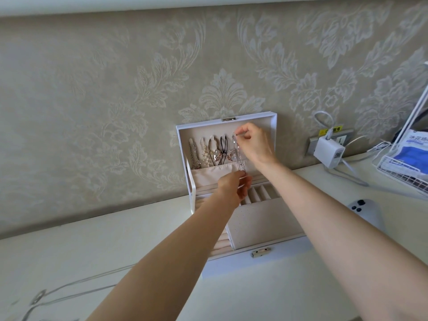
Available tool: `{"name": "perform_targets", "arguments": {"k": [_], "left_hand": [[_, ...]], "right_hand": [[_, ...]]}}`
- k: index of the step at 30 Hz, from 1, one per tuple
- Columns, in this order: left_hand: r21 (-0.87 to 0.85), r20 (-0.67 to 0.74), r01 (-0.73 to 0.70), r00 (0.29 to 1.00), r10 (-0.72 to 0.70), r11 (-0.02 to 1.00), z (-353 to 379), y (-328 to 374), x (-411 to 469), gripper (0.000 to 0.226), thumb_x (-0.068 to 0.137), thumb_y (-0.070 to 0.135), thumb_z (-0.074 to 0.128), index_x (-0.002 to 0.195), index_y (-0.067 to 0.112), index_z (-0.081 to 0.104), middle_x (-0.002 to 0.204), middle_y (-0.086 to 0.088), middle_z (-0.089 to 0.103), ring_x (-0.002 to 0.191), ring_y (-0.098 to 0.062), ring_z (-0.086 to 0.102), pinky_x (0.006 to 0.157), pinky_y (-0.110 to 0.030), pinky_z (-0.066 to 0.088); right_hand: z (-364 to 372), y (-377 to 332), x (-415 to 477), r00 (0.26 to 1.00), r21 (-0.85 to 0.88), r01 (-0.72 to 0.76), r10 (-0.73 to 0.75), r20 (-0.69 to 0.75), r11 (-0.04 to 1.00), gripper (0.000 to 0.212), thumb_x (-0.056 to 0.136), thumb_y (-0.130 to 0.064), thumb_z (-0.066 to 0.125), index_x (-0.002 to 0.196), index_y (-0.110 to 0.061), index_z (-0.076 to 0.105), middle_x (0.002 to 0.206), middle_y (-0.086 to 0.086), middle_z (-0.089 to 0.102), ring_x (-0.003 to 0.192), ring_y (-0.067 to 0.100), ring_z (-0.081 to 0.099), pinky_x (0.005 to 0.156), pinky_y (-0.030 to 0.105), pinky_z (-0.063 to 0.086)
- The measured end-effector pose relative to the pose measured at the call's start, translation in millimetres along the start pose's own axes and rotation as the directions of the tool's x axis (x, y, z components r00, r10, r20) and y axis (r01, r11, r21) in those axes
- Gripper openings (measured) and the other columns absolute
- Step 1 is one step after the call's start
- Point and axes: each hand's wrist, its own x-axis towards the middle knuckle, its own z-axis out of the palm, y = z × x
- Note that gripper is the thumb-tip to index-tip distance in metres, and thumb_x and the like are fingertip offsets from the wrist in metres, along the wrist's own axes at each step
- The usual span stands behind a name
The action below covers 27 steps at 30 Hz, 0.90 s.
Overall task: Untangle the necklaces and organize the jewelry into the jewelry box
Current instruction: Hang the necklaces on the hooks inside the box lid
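Chain (238,156) lower end hidden in left hand (232,186). Necklaces (208,151) bottoms tucked behind pocket (213,174). Left forearm (185,239) covers box (266,261) left trays. Rack (403,172) cut by right edge. Sticker (330,130) text illegible.

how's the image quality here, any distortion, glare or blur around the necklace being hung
Head view: wide-angle stretch bows the table edge and lengthens both forearms. The light is soft and even, with no glare on the jewelry box. The thin silver necklace, pinched between the right hand and the left hand, looks soft, its links unresolved. The lower left corner is dimmer and blurred.
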Motion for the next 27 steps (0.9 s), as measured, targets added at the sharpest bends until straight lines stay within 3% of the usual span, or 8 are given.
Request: {"name": "perform_targets", "arguments": {"k": [3, 5, 9, 12, 14, 21, 24, 27], "left_hand": [[0.054, -0.036, -0.055, 0.998, 0.057, 0.997, 3.5, -0.2, -4.4, 0.012, 0.094, 0.007, 0.052, 0.082, 0.007, 0.055, 0.04, 0.001, 0.058, 0.03, -0.006, 0.048, 0.034, -0.01, 0.034], [0.116, -0.055, -0.12, 0.99, 0.127, 0.986, 3.9, -0.1, -6.9, 0.017, 0.095, 0.008, 0.049, 0.079, 0.009, 0.055, 0.047, 0.0, 0.06, 0.034, -0.007, 0.05, 0.036, -0.013, 0.033], [0.296, -0.059, -0.264, 0.954, 0.294, 0.918, -0.6, -4.6, -3.4, 0.009, 0.094, 0.014, 0.047, 0.088, 0.009, 0.053, 0.074, -0.009, 0.065, 0.042, -0.01, 0.057, 0.039, -0.017, 0.04], [0.653, -0.079, -0.376, 0.83, 0.553, 0.658, -9.1, -8.7, -0.3, 0.016, 0.094, 0.026, 0.046, 0.107, 0.016, 0.045, 0.088, -0.01, 0.07, 0.071, -0.027, 0.067, 0.065, -0.036, 0.054], [0.824, -0.048, -0.339, 0.756, 0.652, 0.453, -13.0, -10.1, -0.4, 0.028, 0.095, 0.019, 0.041, 0.123, 0.017, 0.038, 0.091, -0.012, 0.069, 0.082, -0.033, 0.064, 0.065, -0.036, 0.049], [0.955, 0.042, -0.212, 0.79, 0.611, 0.209, -20.0, -11.7, 1.6, 0.026, 0.093, 0.011, 0.042, 0.118, 0.017, 0.04, 0.094, -0.012, 0.067, 0.086, -0.032, 0.062, 0.062, -0.034, 0.045], [0.955, 0.068, -0.234, 0.773, 0.63, 0.184, -21.5, -11.5, 1.8, 0.022, 0.094, 0.014, 0.042, 0.115, 0.017, 0.041, 0.09, -0.011, 0.068, 0.084, -0.031, 0.062, 0.063, -0.036, 0.048], [0.941, 0.072, -0.266, 0.764, 0.642, 0.21, -21.5, -10.5, 1.4, 0.022, 0.092, 0.015, 0.043, 0.114, 0.018, 0.041, 0.088, -0.01, 0.07, 0.083, -0.031, 0.063, 0.066, -0.037, 0.049]], "right_hand": [[-2.4, 1.6, -16.7, 0.993, -0.155, -0.084, 0.07, -0.095, 0.984, 0.025, 0.083, -0.029, 0.068, 0.098, -0.011, 0.059, 0.09, -0.001, 0.06, 0.08, 0.014, 0.053, 0.069, 0.019, 0.043], [-4.2, 6.6, -28.3, 0.985, -0.332, -0.169, 0.175, -0.012, 0.928, 0.026, 0.079, -0.041, 0.069, 0.089, -0.018, 0.062, 0.083, -0.006, 0.059, 0.078, 0.014, 0.052, 0.07, 0.027, 0.04], [-0.4, 22.5, -36.7, 0.952, -0.264, -0.271, 0.298, 0.069, 0.926, 0.021, 0.076, -0.026, 0.072, 0.064, -0.012, 0.062, 0.063, 0.004, 0.062, 0.071, 0.025, 0.06, 0.06, 0.029, 0.043], [0.2, 26.9, -35.0, 0.956, -0.142, -0.282, 0.291, 0.041, 0.949, 0.013, 0.078, -0.017, 0.072, 0.075, -0.005, 0.07, 0.074, 0.011, 0.069, 0.071, 0.019, 0.058, 0.064, 0.028, 0.042], [-1.1, 30.1, -32.7, 0.961, -0.147, -0.269, 0.276, 0.026, 0.952, 0.01, 0.078, -0.015, 0.071, 0.077, -0.005, 0.071, 0.077, 0.011, 0.07, 0.073, 0.018, 0.057, 0.063, 0.025, 0.038], [1.5, 41.0, -27.6, 0.968, -0.041, -0.252, 0.251, -0.023, 0.967, 0.011, 0.077, -0.006, 0.072, 0.086, 0.0, 0.07, 0.084, 0.012, 0.07, 0.077, 0.019, 0.06, 0.075, 0.032, 0.048], [2.5, 37.6, -26.4, 0.974, 0.033, -0.223, 0.224, -0.036, 0.974, 0.011, 0.078, -0.001, 0.071, 0.089, -0.001, 0.068, 0.077, 0.005, 0.063, 0.072, 0.016, 0.058, 0.071, 0.025, 0.05], [3.6, 36.3, -27.6, 0.975, -0.085, -0.219, 0.22, 0.007, 0.972, 0.015, 0.077, -0.004, 0.072, 0.09, -0.011, 0.068, 0.077, -0.003, 0.061, 0.076, 0.012, 0.059, 0.068, 0.02, 0.044]]}}
